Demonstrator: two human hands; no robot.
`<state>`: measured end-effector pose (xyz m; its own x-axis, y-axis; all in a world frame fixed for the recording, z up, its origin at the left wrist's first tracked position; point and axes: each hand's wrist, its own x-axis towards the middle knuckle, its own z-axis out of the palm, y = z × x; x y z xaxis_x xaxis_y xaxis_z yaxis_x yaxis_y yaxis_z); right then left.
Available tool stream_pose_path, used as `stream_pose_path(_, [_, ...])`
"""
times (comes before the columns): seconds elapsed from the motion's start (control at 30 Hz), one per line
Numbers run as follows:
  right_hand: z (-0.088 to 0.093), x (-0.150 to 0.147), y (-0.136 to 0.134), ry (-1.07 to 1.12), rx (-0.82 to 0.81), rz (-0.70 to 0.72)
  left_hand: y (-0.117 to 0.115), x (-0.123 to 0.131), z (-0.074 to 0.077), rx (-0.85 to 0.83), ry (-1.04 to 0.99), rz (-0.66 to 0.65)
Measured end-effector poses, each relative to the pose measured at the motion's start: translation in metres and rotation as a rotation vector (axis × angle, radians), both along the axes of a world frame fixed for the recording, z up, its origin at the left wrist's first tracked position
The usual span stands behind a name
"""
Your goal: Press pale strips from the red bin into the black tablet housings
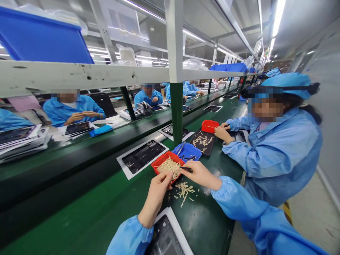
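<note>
My left hand (156,191) rests its bunched fingertips at the near rim of a red plastic tray (162,163), and I cannot tell whether they pinch anything. The tray holds a heap of thin pale strips (170,167). My right hand (199,175) grips a slim dark tool (186,169), perhaps tweezers, with its tip at the tray's right rim. More loose strips (183,190) lie scattered on the green bench just below my hands. A black tablet frame on a white sheet (164,235) lies under my left forearm.
A blue tray (187,151) touches the red tray. Beyond it are a black tray of strips (202,142) and a small red tray (209,125). A co-worker (273,148) in blue sits at the right. A shelf rail (79,74) and post (176,113) divide the bench from another line of workers.
</note>
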<state>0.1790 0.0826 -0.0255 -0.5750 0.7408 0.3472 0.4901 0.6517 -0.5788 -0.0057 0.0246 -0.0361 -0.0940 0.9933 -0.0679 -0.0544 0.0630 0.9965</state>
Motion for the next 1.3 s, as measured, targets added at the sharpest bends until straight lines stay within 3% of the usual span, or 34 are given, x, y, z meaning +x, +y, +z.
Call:
stream_pose_path(0.13, [0.006,-0.017,-0.008,0.006,0.258,0.109,0.000,-0.005,0.000,0.050,0.112,0.021])
stream_pose_path(0.3, [0.003,-0.028,-0.012,-0.148,0.349,0.102,-0.005,-0.009,0.003,0.101,0.239,0.036])
stream_pose_path(0.6, [-0.013,-0.033,0.006,0.104,0.208,-0.071,-0.002,-0.014,-0.004,0.086,0.230,0.064])
stream_pose_path(1.0, [-0.018,-0.038,-0.016,0.054,0.301,0.109,-0.003,-0.012,-0.012,0.127,0.213,0.168])
stream_pose_path(1.13, [-0.020,-0.041,-0.013,0.181,0.187,0.092,-0.005,-0.011,-0.008,0.155,0.235,0.143])
stream_pose_path(1.3, [-0.022,-0.039,0.000,0.347,-0.080,-0.065,-0.006,-0.011,-0.006,0.153,0.274,0.076])
